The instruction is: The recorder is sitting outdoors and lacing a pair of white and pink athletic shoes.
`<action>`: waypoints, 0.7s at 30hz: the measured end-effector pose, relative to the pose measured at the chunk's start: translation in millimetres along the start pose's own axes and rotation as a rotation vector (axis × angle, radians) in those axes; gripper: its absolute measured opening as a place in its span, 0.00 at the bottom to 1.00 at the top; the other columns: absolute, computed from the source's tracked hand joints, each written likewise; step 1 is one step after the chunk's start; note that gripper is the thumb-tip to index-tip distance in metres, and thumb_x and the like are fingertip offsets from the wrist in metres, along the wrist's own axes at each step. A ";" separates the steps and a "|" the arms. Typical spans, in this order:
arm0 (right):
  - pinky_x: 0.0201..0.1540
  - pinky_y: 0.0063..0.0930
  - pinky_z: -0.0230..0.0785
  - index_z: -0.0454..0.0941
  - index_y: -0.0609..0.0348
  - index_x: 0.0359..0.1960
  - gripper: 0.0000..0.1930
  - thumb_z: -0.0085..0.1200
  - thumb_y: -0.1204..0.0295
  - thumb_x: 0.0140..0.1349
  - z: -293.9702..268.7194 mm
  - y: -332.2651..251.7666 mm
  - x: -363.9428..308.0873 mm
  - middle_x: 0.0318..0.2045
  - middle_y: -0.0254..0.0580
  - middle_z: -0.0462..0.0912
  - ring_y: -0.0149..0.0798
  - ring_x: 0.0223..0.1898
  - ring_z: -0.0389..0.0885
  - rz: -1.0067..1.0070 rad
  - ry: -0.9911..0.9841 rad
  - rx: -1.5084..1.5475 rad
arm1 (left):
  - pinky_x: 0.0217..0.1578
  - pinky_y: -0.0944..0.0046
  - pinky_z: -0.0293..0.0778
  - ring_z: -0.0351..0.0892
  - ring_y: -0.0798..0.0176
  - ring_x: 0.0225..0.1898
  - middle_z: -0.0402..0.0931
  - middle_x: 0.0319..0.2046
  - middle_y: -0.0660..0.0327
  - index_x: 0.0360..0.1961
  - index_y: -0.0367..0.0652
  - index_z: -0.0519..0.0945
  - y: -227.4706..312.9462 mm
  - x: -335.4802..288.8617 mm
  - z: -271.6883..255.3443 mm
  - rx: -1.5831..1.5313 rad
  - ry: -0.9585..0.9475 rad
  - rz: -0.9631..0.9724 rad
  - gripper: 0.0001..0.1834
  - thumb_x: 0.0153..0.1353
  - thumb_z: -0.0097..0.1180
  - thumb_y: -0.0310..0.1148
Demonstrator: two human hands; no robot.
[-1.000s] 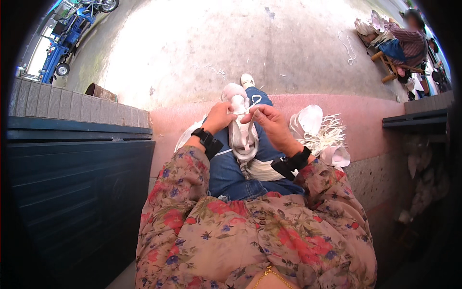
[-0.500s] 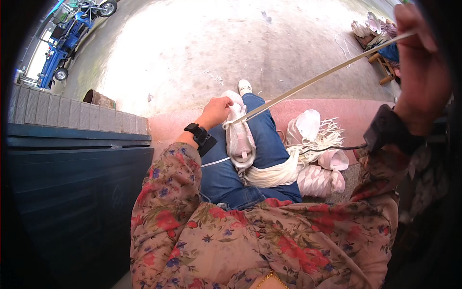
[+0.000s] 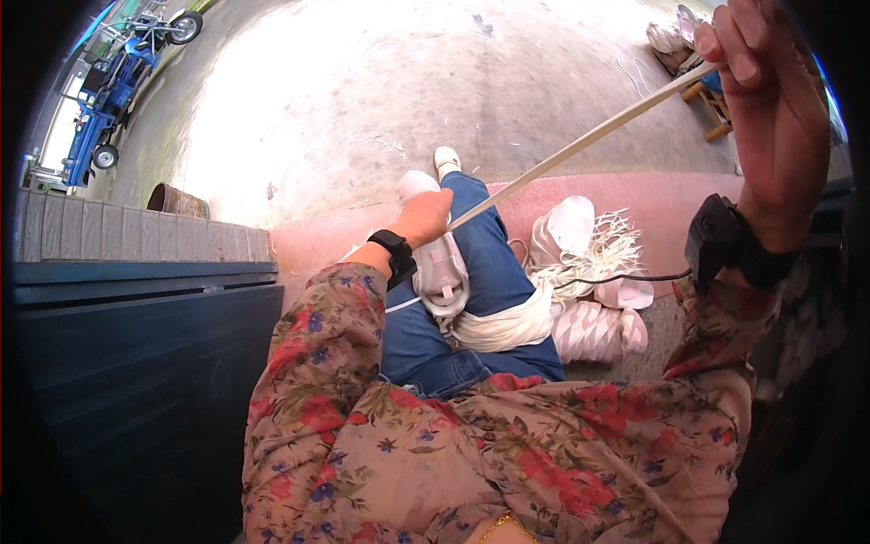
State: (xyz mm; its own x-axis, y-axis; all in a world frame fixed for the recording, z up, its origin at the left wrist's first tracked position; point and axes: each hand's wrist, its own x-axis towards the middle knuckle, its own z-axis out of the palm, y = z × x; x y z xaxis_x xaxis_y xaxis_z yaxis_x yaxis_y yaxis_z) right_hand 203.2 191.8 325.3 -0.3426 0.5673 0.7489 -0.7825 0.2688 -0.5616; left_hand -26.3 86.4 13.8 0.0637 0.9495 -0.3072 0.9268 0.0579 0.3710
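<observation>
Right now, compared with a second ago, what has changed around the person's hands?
The right hand has swung up and out to the right, away from the shoe, and the lace, looped near its fingers before, now stretches straight up to it. The left hand has shifted right, over the shoe's middle. The shoe and the bundle of white laces remain on the lap.

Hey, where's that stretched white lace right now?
In the head view, the white lace slants from the pale shoe under the left hand, at centre, to the raised right hand at upper right.
</observation>
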 end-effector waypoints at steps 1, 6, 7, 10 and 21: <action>0.34 0.23 0.61 0.62 0.63 0.46 0.13 0.35 0.68 0.65 -2.5 -1.0 -1.0 0.21 0.31 0.62 0.27 0.20 0.60 0.002 0.005 -0.016 | 0.39 0.53 0.68 0.74 0.46 0.38 0.74 0.32 0.45 0.40 0.37 0.71 -0.5 1.9 -0.4 -0.060 0.020 -0.030 0.17 0.46 0.50 0.25; 0.35 0.23 0.61 0.62 0.63 0.46 0.13 0.35 0.68 0.65 -10.7 -5.8 -3.7 0.21 0.31 0.62 0.27 0.20 0.60 0.016 0.015 -0.083 | 0.38 0.53 0.69 0.74 0.46 0.37 0.74 0.31 0.45 0.36 0.37 0.71 -12.1 17.9 11.7 0.013 -0.017 0.021 0.13 0.45 0.51 0.26; 0.35 0.23 0.61 0.62 0.63 0.46 0.13 0.35 0.68 0.65 -11.9 -6.8 -3.9 0.21 0.31 0.62 0.27 0.20 0.61 0.018 0.017 -0.097 | 0.36 0.53 0.70 0.74 0.47 0.37 0.75 0.30 0.46 0.32 0.38 0.71 -13.5 21.7 12.9 0.034 -0.022 0.039 0.11 0.45 0.52 0.27; 0.35 0.23 0.61 0.63 0.63 0.46 0.13 0.35 0.68 0.65 -13.8 -9.4 -5.4 0.22 0.31 0.63 0.27 0.21 0.61 0.031 0.026 -0.132 | 0.39 0.56 0.69 0.73 0.46 0.39 0.74 0.33 0.46 0.32 0.36 0.72 -20.4 32.2 12.2 -0.089 -0.058 0.046 0.13 0.42 0.55 0.27; 0.36 0.23 0.62 0.63 0.63 0.46 0.13 0.36 0.69 0.65 -15.6 -12.3 8.6 0.23 0.31 0.63 0.27 0.22 0.62 0.050 -0.017 -0.239 | 0.39 0.63 0.69 0.76 0.54 0.36 0.75 0.34 0.48 0.38 0.35 0.75 -15.4 19.6 -24.4 -0.568 0.032 -0.016 0.16 0.47 0.52 0.32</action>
State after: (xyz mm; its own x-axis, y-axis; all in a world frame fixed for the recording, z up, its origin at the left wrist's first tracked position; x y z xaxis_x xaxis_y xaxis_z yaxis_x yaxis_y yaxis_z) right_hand 218.0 205.6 333.1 -0.3876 0.5720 0.7229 -0.6198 0.4187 -0.6637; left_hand -48.3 111.7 23.4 0.0319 0.9557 -0.2927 0.5828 0.2201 0.7822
